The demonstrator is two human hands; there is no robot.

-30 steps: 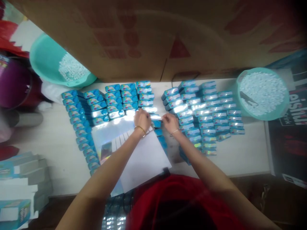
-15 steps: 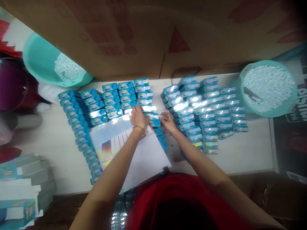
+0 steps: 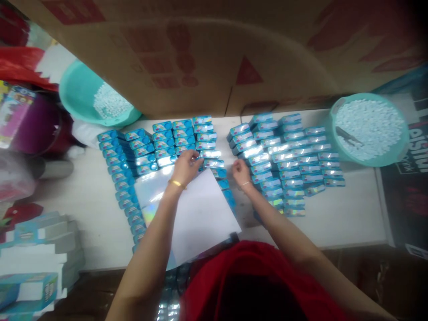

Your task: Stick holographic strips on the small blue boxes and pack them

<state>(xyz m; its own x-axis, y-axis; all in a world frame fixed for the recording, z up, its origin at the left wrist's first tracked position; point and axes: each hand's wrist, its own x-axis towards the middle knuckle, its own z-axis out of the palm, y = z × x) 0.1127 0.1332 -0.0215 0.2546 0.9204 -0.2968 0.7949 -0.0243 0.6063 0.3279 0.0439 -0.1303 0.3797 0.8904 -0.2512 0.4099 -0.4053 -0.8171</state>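
Pinching a blue box (image 3: 197, 156), left hand (image 3: 185, 167) seems closed; right hand (image 3: 241, 171) loosely curled, empty.

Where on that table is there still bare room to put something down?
Bare tabletop lies left of the blue boxes, and more lies right of the right-hand rows, below the bowl of white pieces. The middle around both hands is crowded.

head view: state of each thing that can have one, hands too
left hand: fingers curled on the blue boxes at the sheet's far edge, grip unclear
right hand: fingers bent beside the right stack, seems to hold nothing
blue boxes: closed, in overlapping rows
white sheet: flat under the left forearm
right basin: nearly full of white pieces
left basin: tilted, partly filled
cardboard carton: flaps shut
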